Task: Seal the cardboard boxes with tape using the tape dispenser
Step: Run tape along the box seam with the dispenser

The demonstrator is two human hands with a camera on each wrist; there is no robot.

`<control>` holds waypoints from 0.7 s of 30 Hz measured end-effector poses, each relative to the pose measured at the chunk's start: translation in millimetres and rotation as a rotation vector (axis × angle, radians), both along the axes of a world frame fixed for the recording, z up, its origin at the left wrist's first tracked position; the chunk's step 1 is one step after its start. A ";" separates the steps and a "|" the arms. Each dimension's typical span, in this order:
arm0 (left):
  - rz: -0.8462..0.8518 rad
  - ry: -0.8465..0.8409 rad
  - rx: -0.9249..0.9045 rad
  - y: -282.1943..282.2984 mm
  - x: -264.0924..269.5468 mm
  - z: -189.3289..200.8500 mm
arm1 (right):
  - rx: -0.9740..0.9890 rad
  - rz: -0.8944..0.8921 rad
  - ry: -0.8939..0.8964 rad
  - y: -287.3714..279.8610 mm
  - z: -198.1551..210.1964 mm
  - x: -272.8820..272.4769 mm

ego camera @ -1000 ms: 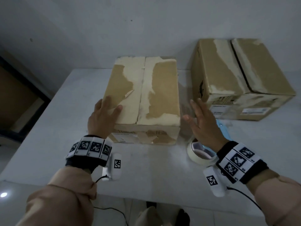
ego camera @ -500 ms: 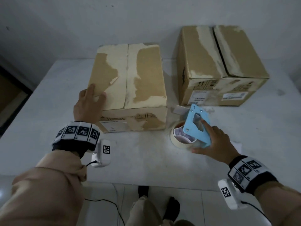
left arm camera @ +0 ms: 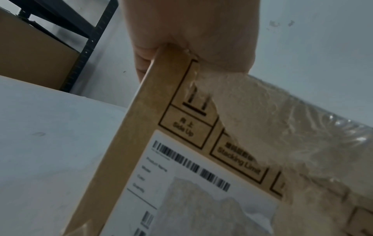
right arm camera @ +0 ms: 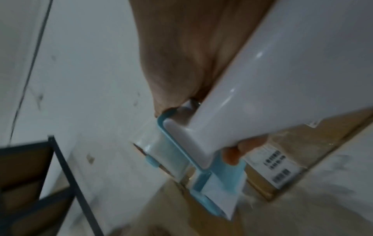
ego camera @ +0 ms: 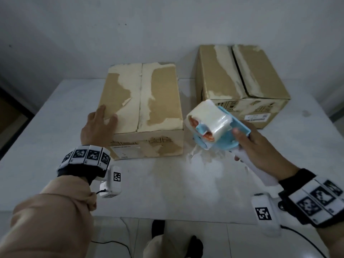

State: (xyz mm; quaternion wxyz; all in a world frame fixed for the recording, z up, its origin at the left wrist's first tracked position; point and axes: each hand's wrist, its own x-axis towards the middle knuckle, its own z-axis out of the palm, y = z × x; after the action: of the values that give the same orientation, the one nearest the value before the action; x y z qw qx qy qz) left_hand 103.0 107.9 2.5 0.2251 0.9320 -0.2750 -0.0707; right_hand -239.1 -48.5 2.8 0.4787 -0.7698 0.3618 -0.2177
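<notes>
Two brown cardboard boxes with torn, pale tape scars stand on the white table [ego camera: 55, 131]. My left hand [ego camera: 96, 125] lies flat, fingers straight, on the near left corner of the nearer box [ego camera: 143, 101]; its palm [left arm camera: 193, 32] presses that box's top edge [left arm camera: 161, 111]. My right hand [ego camera: 260, 148] grips the white handle of the blue tape dispenser [ego camera: 210, 127], lifted off the table right of that box. The dispenser [right arm camera: 201, 151] carries a roll of clear tape [ego camera: 208, 116]. The second box [ego camera: 238, 79] stands at the back right.
A grey wall runs behind the table. A dark metal shelf frame [right arm camera: 66, 175] with brown boxes shows in the wrist views, at the left. Pale tape residue marks the table in front of the dispenser. The table's near edge and the tiled floor lie below my arms.
My right hand has closed round the dispenser's handle and lifted it off the table, roll turned up toward the nearer box. My left hand stays on the box corner.
</notes>
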 end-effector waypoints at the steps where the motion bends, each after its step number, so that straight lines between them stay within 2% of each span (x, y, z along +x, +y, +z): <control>1: 0.001 0.007 0.001 0.2 1.0 -0.3 | -0.006 -0.016 -0.034 -4.1 4.0 1.8; 3: -0.010 0.027 0.010 0.1 6.1 -2.4 | -0.013 -0.047 -0.076 -9.8 15.8 6.1; 5: -0.047 0.053 0.024 0.4 11.6 -3.8 | 0.073 -0.052 -0.147 -14.4 28.4 13.6; 9: -0.087 0.116 0.047 2.1 14.4 2.3 | 0.110 0.016 -0.255 -12.1 58.0 36.6; 10: -0.096 0.080 0.057 2.6 13.3 5.6 | 0.096 0.012 -0.270 -11.3 62.1 43.5; 12: -0.164 -0.106 0.068 2.7 10.2 12.7 | 0.062 0.000 -0.315 -6.6 70.5 61.0; 14: -0.281 -0.204 -0.001 -0.4 4.5 24.8 | -0.002 0.060 -0.408 -3.1 75.6 80.7; 16: -0.392 -0.120 -0.135 -5.5 -6.6 38.2 | -0.020 0.099 -0.444 -3.8 76.6 100.9; 21: -0.546 0.253 -0.360 -16.8 -31.2 55.2 | 0.046 0.105 -0.616 -6.2 67.2 137.5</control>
State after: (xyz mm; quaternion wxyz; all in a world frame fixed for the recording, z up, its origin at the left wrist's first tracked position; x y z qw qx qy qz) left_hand 71.7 91.1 57.7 0.3908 0.7532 -0.4924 -0.1935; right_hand -101.6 -54.7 70.0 0.5938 -0.6740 0.1644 -0.4075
